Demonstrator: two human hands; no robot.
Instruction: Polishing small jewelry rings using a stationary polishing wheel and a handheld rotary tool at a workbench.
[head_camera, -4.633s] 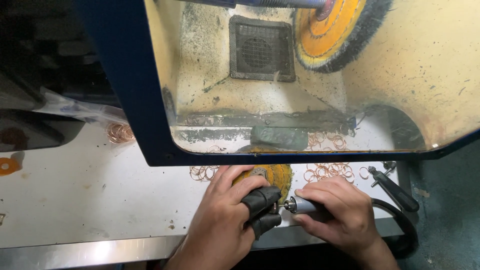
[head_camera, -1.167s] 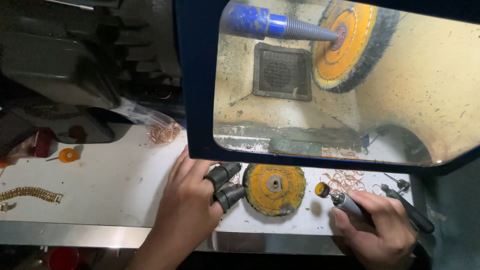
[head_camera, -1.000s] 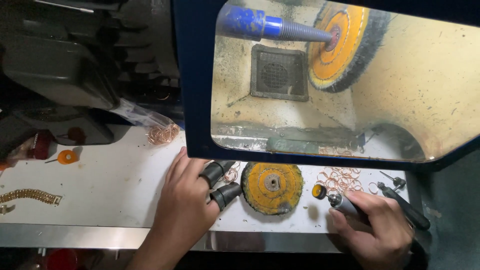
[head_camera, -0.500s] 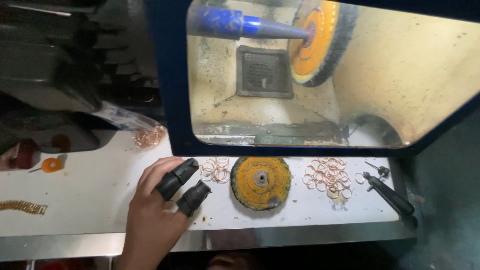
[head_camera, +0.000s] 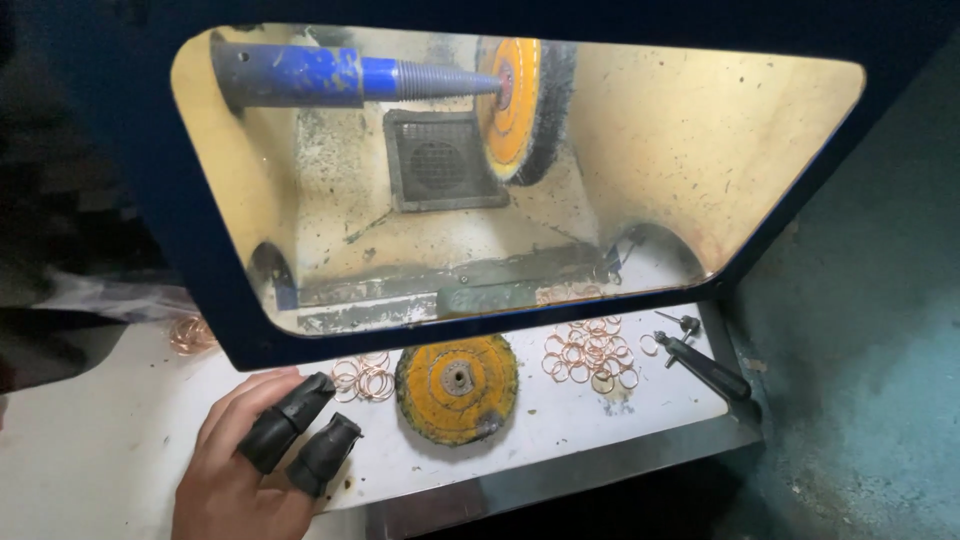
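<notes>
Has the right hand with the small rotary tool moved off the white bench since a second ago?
Yes. It sat right of the loose yellow buffing wheel; now it is out of view, and only the left hand rests there.

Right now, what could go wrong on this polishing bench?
The left hand rests flat near the loose buff and small rings; a sweep could scatter them. More rings lie close to the bench edge and might roll off. Only two fingertips wear guards; the rest are bare near the mounted wheel.
</notes>
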